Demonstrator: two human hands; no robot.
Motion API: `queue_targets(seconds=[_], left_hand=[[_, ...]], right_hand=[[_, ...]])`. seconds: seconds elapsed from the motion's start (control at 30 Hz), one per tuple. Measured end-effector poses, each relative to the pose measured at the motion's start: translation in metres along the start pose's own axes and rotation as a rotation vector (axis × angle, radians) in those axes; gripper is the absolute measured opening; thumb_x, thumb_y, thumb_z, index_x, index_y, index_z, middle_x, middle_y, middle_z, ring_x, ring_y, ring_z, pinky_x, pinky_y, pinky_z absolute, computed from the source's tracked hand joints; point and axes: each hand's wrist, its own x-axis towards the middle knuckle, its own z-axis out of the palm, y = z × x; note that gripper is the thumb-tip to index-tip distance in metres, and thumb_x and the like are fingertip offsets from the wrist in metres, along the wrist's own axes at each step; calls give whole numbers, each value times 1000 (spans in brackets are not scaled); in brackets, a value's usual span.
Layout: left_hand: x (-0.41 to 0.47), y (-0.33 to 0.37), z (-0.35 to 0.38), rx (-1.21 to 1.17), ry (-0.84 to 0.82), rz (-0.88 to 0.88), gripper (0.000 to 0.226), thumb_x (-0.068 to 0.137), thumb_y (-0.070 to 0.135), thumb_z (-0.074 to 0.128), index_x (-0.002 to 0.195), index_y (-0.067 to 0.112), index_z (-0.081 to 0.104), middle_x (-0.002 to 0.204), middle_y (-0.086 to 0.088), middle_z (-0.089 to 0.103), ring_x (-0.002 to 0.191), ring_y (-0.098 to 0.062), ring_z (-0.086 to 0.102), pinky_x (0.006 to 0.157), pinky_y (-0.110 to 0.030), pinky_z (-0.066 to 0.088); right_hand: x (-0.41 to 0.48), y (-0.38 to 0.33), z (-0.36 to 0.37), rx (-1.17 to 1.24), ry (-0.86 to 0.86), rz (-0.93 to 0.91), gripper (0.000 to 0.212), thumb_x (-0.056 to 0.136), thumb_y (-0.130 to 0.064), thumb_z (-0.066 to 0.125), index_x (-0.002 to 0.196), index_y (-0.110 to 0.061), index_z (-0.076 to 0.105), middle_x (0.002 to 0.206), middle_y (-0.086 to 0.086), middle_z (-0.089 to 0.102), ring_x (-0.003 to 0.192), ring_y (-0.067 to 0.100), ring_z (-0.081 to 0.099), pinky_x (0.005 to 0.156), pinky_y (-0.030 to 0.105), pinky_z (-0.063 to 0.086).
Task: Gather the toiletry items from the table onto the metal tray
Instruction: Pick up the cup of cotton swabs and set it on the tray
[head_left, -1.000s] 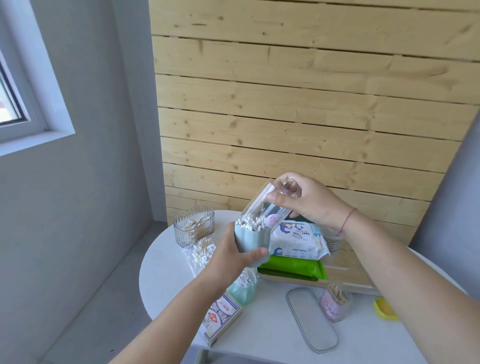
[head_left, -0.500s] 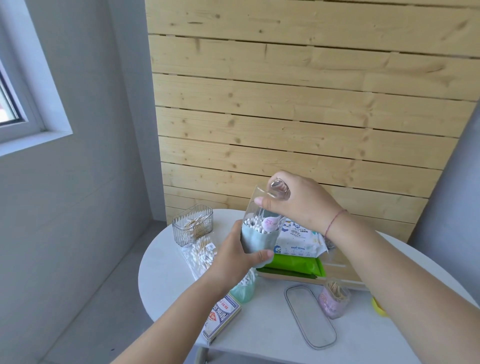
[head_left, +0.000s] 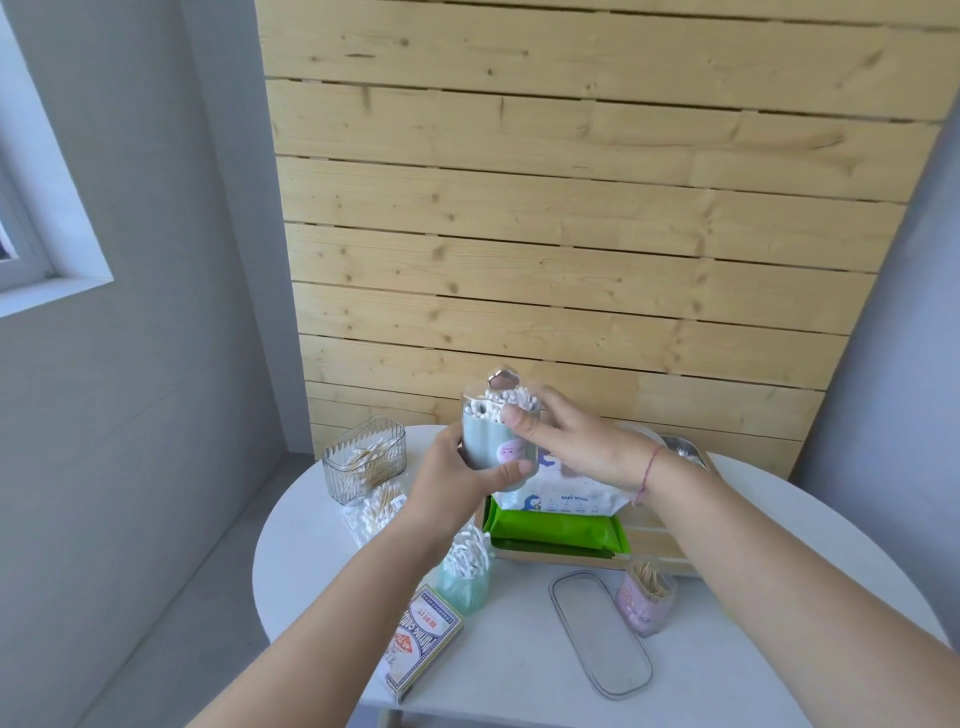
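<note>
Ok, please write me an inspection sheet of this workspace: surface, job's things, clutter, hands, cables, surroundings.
Surface: round white table.
Job's things: swab jar held above the table, clear lid on; wipes pack and green pack in a wooden tray; metal tray behind.
Clutter: card box, loose lid, toothpick jar, swab cup, swab box.
Hands: left hand grips jar; right hand at its lid.
Cables: nothing seen.
Surroundings: plank wall, window.

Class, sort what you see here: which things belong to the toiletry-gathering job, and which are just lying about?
Job:
cotton-swab jar in both hands
teal swab cup
ribbed swab box
bagged swabs
baby wipes
metal tray

Lying about:
playing cards
clear lid
toothpick jar
</note>
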Motion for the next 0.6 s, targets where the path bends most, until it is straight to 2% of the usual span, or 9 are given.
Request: queue_targets(seconds=[0.07, 0.13, 0.2, 0.27, 0.37, 0.4, 0.47, 0.53, 0.6], left_hand=[[6, 8, 8, 43, -38, 14, 41, 64, 16, 85, 100, 9, 66, 93, -10, 75, 82, -16, 70, 67, -19, 54], [12, 16, 22, 94, -104, 32, 37, 64, 16, 85, 97, 9, 68, 89, -8, 76, 78, -14, 70, 65, -17, 54], [19, 25, 41, 124, -161, 41, 32, 65, 12, 85, 93, 14, 68, 83, -1, 75, 70, -7, 68, 59, -12, 52], [30, 33, 65, 129, -228, 40, 33, 66, 12, 84, 91, 22, 66, 82, 5, 72, 71, -5, 67, 60, -13, 52], [48, 40, 104, 151, -293, 59, 44, 69, 14, 82, 107, 19, 60, 93, 5, 66, 78, -6, 62, 64, -16, 51], [55, 40, 119, 160, -298, 63, 51, 71, 15, 80, 116, 18, 56, 98, 7, 62, 81, -2, 58, 65, -15, 48], [71, 33, 152, 185, -319, 51, 58, 77, 11, 73, 128, 18, 47, 114, 9, 54, 93, -1, 52, 69, -14, 42], [84, 22, 178, 228, -333, 13, 62, 82, 6, 63, 138, 18, 39, 134, 4, 47, 112, -10, 48, 85, -22, 46], [93, 11, 194, 236, -352, -57, 68, 84, 1, 56, 145, 15, 30, 144, -3, 41, 127, -17, 44, 98, -30, 43]], right_hand=[[-8, 10, -8, 231, -92, 39, 72, 67, -71, 46, 131, -39, 39, 106, -9, 64, 104, 16, 63, 97, 43, 49], [-16, 22, -23, 356, -86, 29, 69, 67, -64, 55, 129, -34, 45, 94, -9, 66, 90, 13, 66, 98, 42, 50], [-21, 34, -45, 343, -38, 12, 68, 67, -52, 64, 126, -21, 50, 92, -6, 66, 86, 11, 64, 99, 40, 50], [-25, 48, -69, 292, 7, 8, 60, 71, -41, 73, 120, -13, 53, 94, -1, 66, 86, 13, 64, 94, 38, 52], [-27, 72, -100, 260, 143, 27, 39, 75, -25, 76, 110, -16, 60, 94, 0, 71, 77, 8, 69, 75, 31, 58], [-27, 80, -107, 258, 222, 47, 39, 73, -25, 77, 108, -19, 61, 96, -1, 72, 80, 8, 70, 71, 29, 59], [-23, 110, -120, 227, 431, 140, 46, 67, -32, 80, 107, -24, 60, 101, -1, 71, 89, 13, 70, 71, 33, 60], [-15, 138, -122, 136, 598, 279, 55, 57, -46, 78, 104, -23, 59, 97, 0, 69, 89, 17, 67, 75, 40, 60], [-7, 166, -118, 72, 663, 395, 58, 50, -57, 71, 97, -23, 61, 92, 3, 70, 85, 22, 67, 75, 44, 59]])
